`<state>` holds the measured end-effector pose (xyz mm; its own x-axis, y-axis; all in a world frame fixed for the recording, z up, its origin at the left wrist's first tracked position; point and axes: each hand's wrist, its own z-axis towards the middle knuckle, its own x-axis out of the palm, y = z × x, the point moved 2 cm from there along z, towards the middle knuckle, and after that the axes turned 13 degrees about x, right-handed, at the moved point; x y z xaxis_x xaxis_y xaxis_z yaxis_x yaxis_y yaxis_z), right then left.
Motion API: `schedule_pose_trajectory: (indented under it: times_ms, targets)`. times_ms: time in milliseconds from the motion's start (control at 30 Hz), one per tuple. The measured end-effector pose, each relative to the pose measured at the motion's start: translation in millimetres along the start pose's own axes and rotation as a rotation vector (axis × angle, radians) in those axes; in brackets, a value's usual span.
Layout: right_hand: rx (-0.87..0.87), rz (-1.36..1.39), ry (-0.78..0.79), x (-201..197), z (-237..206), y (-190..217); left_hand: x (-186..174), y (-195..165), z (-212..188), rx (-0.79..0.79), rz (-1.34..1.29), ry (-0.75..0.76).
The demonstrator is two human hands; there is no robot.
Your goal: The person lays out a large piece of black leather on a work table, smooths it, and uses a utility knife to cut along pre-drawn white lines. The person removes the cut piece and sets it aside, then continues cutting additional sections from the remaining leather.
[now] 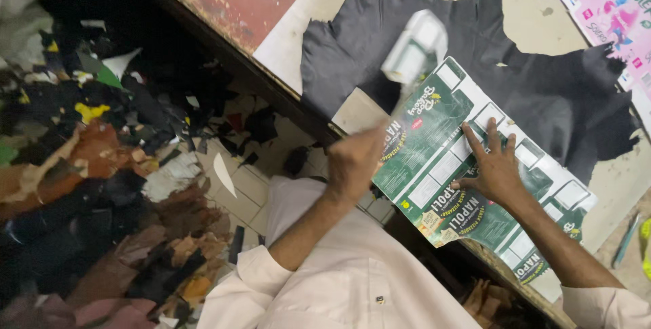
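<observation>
bare tabletop (522,3) beyond, black leather (542,91) — flat

The flattened carton sheet (468,166) is printed cardboard with a slight gloss. Under it lies a matt black leather hide (542,78), ragged at the edges. The worktable top (529,3) looks worn, stained and dull. The shirt sleeves (339,281) are smooth pale cloth. Floor scraps (102,186) look leathery and rough.

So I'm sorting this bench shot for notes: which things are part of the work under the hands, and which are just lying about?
In hand:
- right hand, spread flat on the green printed cardboard sheet
- left hand, blurred, at that sheet's edge
- black leather piece beneath the sheet

Lying about:
- leather scraps on the floor
- pink printed sheet
- blurred white object
</observation>
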<state>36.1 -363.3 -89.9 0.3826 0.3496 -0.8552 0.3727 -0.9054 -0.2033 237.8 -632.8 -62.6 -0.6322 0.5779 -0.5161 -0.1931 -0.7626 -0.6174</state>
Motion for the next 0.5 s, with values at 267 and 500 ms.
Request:
schedule_pose_trajectory:
  times_ms: [267,500]
  targets:
    - [-0.187,-0.066,-0.121,11.5,13.3,-11.0,59.1,-48.5,-36.5,0.337,0.188,-0.033]
    - [-0.222,-0.143,-0.048,3.7,17.2,0.8,38.1,3.8,-44.3,0.403,0.175,0.018]
